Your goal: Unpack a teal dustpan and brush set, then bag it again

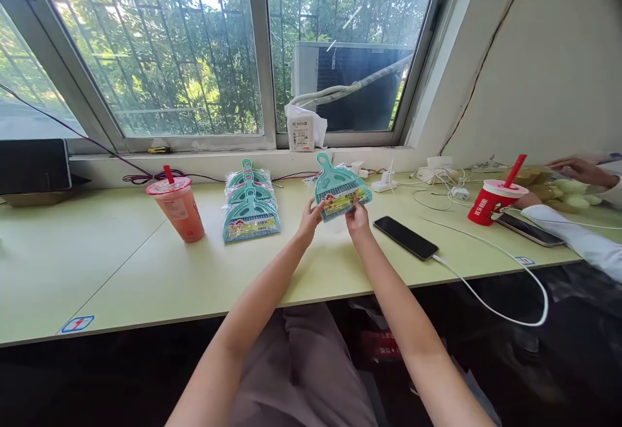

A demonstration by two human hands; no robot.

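Note:
Between my two hands is a teal mini dustpan and brush set in clear wrapping, with a yellow printed label across its lower part. My left hand grips its lower left corner, thumb over the front. On the lower right edge, my right hand has closed with its thumb by the label. The set tilts slightly above the table, handle pointing up and left. Left of it, several similar wrapped dustpan sets lie overlapping in a row, one with a reddish brush part showing.
A pink drink cup stands left, a red cup right. A phone on a white cable lies beside my right arm. Tissues sit on the sill. Another person's sleeve and hand are at far right.

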